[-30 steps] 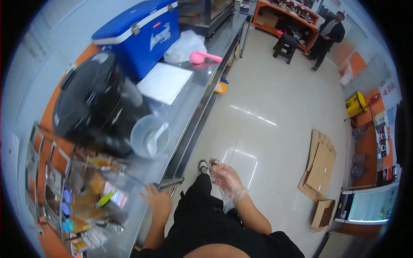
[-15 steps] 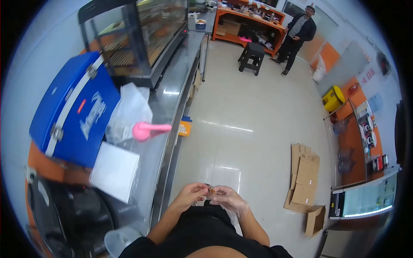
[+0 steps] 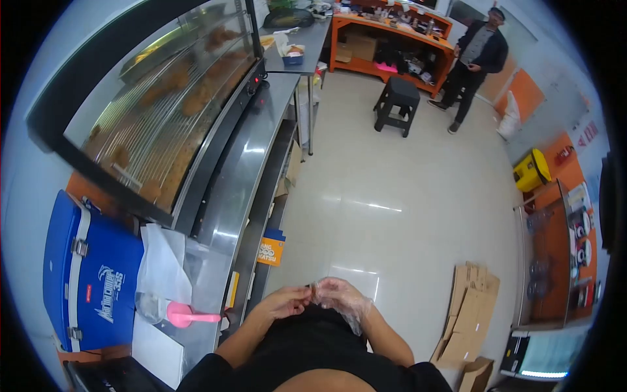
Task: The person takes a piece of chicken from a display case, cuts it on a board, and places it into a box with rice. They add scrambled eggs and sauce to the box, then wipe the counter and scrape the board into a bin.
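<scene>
In front of my waist, my left hand (image 3: 287,302) and my right hand (image 3: 339,297) meet at the fingertips, both closed in a pinch. The left is bare; a loose clear plastic glove (image 3: 353,306) covers the right. Between them is a small brownish piece (image 3: 311,292), too small to name and partly hidden by the fingers. On the steel counter (image 3: 236,189) to my left lies a pink scoop (image 3: 186,315), apart from both hands. Near it are a clear plastic bag (image 3: 166,258) and a white flat box (image 3: 157,353).
A glass food warmer (image 3: 176,104) with fried pieces stands on the counter, a blue cooler box (image 3: 98,281) nearer me. Ahead are a black stool (image 3: 397,104) and a standing person (image 3: 480,59). Flattened cardboard (image 3: 467,317) lies on the floor at right, before a lit glass-front unit (image 3: 552,353).
My view has shifted forward along the counter, so the warmer looks larger and the scoop and cooler sit lower. My hands stay together at the waist, fingers slightly shifted around the small piece.
</scene>
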`<state>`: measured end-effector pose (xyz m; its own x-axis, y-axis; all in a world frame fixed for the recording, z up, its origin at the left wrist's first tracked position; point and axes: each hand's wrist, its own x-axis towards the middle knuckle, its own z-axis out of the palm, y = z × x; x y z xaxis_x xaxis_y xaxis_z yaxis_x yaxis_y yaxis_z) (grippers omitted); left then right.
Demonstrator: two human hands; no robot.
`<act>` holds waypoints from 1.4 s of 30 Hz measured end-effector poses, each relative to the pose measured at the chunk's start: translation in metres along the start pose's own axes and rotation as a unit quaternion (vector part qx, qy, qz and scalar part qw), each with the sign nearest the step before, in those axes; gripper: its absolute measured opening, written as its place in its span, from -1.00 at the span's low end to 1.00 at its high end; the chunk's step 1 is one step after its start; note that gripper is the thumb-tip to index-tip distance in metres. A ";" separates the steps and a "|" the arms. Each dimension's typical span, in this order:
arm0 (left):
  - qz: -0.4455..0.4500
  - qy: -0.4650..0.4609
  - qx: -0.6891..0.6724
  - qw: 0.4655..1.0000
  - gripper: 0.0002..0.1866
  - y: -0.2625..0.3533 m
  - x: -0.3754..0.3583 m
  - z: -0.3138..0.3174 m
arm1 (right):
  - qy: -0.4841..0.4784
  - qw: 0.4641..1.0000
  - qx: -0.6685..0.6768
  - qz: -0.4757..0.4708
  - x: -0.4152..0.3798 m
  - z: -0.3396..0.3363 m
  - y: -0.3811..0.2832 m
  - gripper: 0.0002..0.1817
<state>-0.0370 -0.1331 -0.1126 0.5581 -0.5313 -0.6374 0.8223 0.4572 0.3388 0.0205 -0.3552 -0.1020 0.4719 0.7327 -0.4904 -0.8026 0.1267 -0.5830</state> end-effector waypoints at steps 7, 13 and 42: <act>0.145 0.022 -0.182 0.972 -0.93 0.146 0.106 0.014 | -0.046 0.997 -0.036 0.040 0.122 -0.055 -0.167 -0.83; 0.160 -0.010 -0.171 0.972 -0.91 0.330 0.208 0.034 | -0.123 0.988 -0.082 -0.050 0.242 -0.128 -0.310 -0.82; 0.369 0.803 0.153 0.442 -0.85 0.796 0.527 0.082 | -0.230 0.817 -0.530 -0.007 0.673 -0.246 -0.805 -0.92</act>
<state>0.9206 -0.1075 -0.1218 0.0909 0.9862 0.1386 0.5955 -0.1654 0.7862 1.0743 -0.1281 -0.1219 0.0958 0.9404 -0.3263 0.0822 -0.3342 -0.9389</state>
